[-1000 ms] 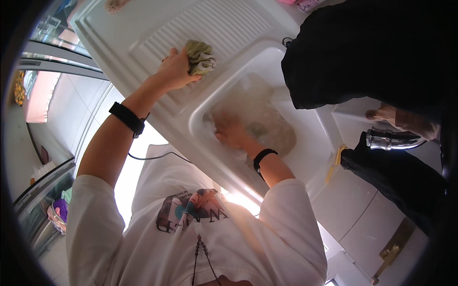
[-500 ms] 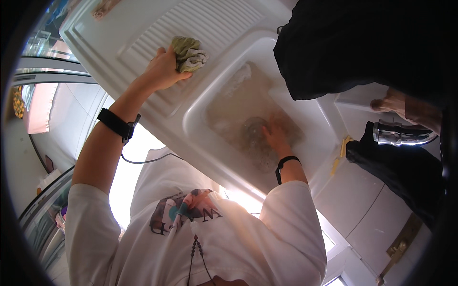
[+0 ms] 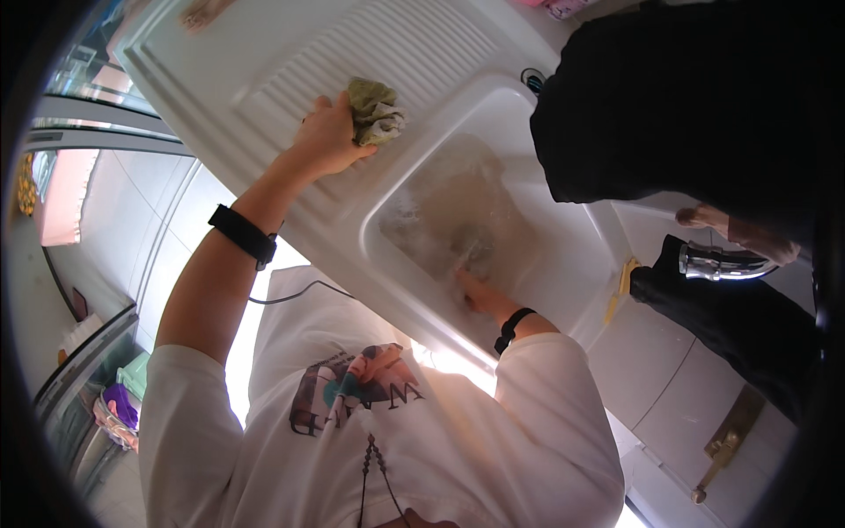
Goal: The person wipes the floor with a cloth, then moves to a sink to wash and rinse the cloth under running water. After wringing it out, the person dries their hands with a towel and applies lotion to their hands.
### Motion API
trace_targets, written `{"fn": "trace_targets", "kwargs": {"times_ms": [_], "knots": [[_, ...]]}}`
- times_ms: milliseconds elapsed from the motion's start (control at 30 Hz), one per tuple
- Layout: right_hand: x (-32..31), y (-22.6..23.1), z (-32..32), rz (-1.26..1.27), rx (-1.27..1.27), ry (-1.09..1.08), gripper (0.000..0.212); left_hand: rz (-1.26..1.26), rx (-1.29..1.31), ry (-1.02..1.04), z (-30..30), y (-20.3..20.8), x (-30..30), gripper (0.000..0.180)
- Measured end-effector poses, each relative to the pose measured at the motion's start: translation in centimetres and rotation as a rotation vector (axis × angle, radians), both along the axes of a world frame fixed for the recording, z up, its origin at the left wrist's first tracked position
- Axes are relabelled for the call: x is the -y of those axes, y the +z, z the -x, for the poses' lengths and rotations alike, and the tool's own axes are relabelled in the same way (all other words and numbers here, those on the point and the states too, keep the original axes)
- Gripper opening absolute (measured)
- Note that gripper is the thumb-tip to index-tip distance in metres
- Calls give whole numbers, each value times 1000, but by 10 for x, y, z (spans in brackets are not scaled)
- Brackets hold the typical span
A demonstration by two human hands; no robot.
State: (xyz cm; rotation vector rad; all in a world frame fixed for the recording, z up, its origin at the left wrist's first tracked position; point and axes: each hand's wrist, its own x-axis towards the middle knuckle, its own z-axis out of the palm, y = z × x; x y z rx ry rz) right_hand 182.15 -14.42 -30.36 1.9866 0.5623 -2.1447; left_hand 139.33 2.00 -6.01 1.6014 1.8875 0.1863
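A crumpled green-and-white cloth is gripped in my left hand, on the ridged white washboard beside the basin. Down in the white sink basin, shallow murky water covers the bottom. My right hand reaches into that water at the near side, close to the round drain. Its fingers are blurred and partly under the water, so their pose is unclear.
Large black fabric hangs over the basin's right side. A chrome faucet stands at the right, with more black fabric below it. A yellow strip lies at the basin's right edge. A dark cord runs by my waist.
My right hand has drawn back toward the near side of the basin, and the water is rippling around the drain. The left hand keeps its hold on the cloth.
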Motion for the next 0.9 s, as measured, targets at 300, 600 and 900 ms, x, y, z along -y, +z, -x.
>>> {"fn": "trace_targets", "kwargs": {"times_ms": [300, 600, 900], "knots": [[-71, 58, 183, -128, -157, 314, 88, 15, -33, 31, -5, 7, 2, 74], [-79, 74, 145, -977, 194, 1429, 70, 15, -37, 16, -3, 3, 0, 74], [-61, 32, -34, -452, 725, 828, 52, 22, -24, -1, -3, -1, -2, 74]]}}
